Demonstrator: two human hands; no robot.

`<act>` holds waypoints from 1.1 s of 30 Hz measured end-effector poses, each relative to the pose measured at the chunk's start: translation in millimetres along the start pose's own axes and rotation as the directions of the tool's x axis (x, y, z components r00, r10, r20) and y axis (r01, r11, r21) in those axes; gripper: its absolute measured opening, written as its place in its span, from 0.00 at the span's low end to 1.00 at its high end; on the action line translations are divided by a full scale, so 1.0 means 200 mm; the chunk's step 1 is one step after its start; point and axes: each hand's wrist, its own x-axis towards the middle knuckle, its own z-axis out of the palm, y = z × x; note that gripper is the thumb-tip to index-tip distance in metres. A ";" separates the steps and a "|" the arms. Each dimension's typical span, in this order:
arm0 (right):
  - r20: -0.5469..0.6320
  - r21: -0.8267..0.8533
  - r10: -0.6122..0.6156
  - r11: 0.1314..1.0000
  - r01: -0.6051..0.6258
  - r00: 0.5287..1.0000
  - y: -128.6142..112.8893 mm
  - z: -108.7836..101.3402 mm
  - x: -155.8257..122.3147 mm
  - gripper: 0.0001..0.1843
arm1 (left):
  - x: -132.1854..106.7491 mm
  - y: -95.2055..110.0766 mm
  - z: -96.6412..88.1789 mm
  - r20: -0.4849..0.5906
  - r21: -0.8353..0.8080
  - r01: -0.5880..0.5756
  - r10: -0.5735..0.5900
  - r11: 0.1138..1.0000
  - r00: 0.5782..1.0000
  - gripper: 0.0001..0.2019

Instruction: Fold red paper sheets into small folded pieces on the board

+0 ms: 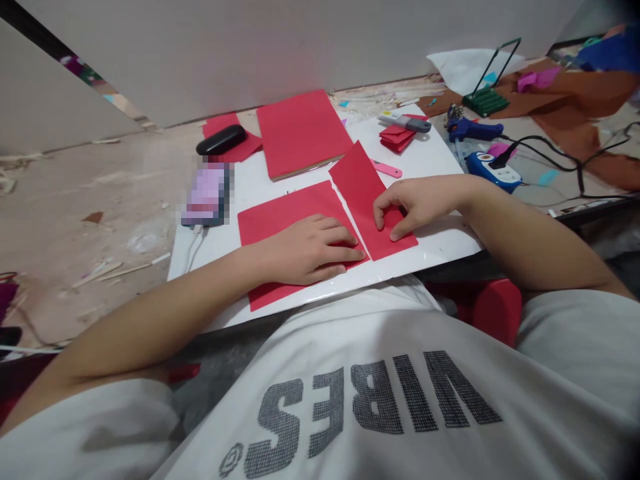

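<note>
My left hand [307, 247] lies flat, fingers stretched out, on a large red paper sheet [280, 217] on the white board [430, 157]. Just to its right, my right hand [417, 203] presses its curled fingers on a narrower red paper strip [357, 180] that lies separated from the big sheet, angled away. A stack of red paper [300, 130] rests farther back on the board. Small folded red pieces [397, 138] sit at the far right under a grey utility knife [405, 121]. A pink tool [387, 169] lies beside the strip.
A phone [207, 193] with a cable lies at the board's left edge, a black case [221, 139] behind it. A blue glue gun [473, 129], a blue and white device [493, 170], black cords and brown cloth [570, 100] clutter the floor at right. Wood scraps litter the left floor.
</note>
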 end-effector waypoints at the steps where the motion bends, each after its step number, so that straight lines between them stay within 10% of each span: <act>1: -0.004 0.000 -0.006 1.000 0.006 1.000 0.00 0.00 0.00 0.19 | 0.00 0.00 0.00 0.008 -0.008 0.004 -0.004 1.000 1.000 0.22; 12: -0.377 -0.097 -0.001 0.995 -0.038 0.926 -0.05 0.03 -0.02 0.22 | 0.03 0.08 -0.02 -0.003 -0.003 0.111 -0.111 0.994 0.994 0.23; 18: -0.494 -0.188 -0.038 0.980 -0.064 0.869 -0.11 -0.18 0.09 0.22 | 0.06 0.12 -0.02 -0.043 -0.009 0.173 -0.173 0.985 0.984 0.21; 25: -0.491 -0.094 -0.048 0.996 0.001 0.870 -0.20 -0.45 0.81 0.23 | 0.07 0.12 -0.01 -0.053 -0.040 0.193 -0.194 0.980 0.979 0.21; 33: -0.557 -0.025 0.052 0.997 -0.079 0.829 -0.16 -0.50 1.56 0.33 | 0.05 0.04 -0.11 -0.089 -0.163 0.284 -0.301 0.945 0.950 0.20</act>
